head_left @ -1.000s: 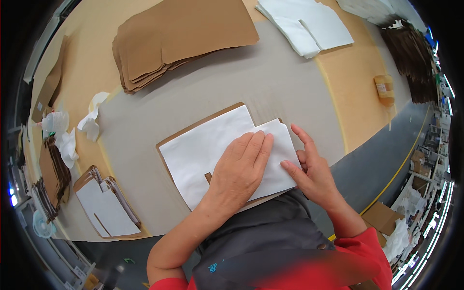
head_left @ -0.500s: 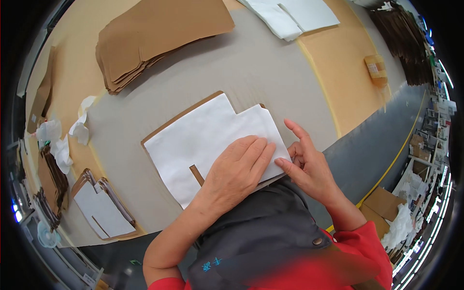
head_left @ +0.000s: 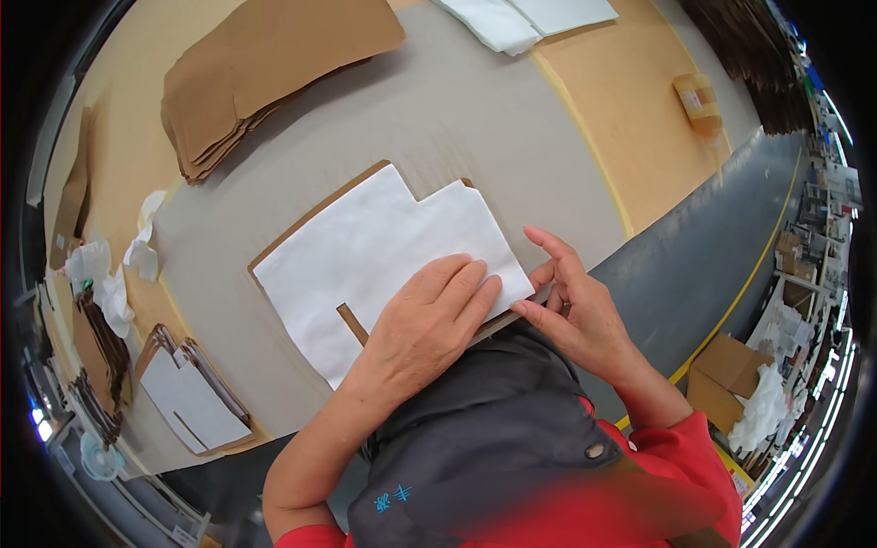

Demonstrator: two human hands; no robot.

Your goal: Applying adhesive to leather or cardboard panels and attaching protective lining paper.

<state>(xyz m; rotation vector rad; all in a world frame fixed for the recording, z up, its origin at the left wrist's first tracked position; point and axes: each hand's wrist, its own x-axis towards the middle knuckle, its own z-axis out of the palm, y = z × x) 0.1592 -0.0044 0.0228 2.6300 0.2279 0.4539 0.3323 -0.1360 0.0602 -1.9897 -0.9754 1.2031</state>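
The white sheet (head_left: 365, 237) lies over a brown piece (head_left: 351, 322) at the near edge of the table (head_left: 512, 119); its long axis runs from near left to far right. Its notch faces far, its slot points far left. The left hand (head_left: 425, 320) presses flat on its near part, fingers close together. The right hand (head_left: 580, 315) has its thumb at the near right corner, index finger raised wide of it, the others curled; whether they grip underneath, I cannot tell. Bare table spreads beyond the sheet to the brown stack (head_left: 274, 73), and left to the small stack (head_left: 196, 397).
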